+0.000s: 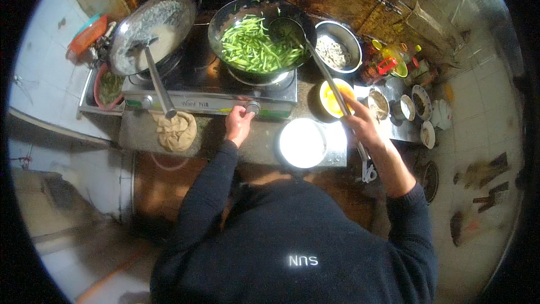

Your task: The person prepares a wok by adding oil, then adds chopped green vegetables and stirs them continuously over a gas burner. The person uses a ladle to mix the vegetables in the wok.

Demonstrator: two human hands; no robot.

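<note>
My left hand [238,126] has its thumb and fingers on the round control knob [252,107] at the front of the gas stove [190,100]. A long-handled metal ladle [322,67] is gripped in my right hand [363,121], and its bowl rests inside the wok on the right burner. Shredded green vegetables [257,44] fill much of this dark wok [217,29]. Below my right hand and beside the ladle's handle stands a bowl of yellow liquid, which looks like beaten egg [333,97]. A white plate [303,142] lies on the counter between my hands.
A second pan with a metal handle [158,80] and a large domed lid [156,21] occupy the left burner. A crumpled tan cloth [177,131] lies at the counter's front. To the right are a steel bowl of pale pieces [337,52], seasoning bowls [378,103] and several bottles [388,65].
</note>
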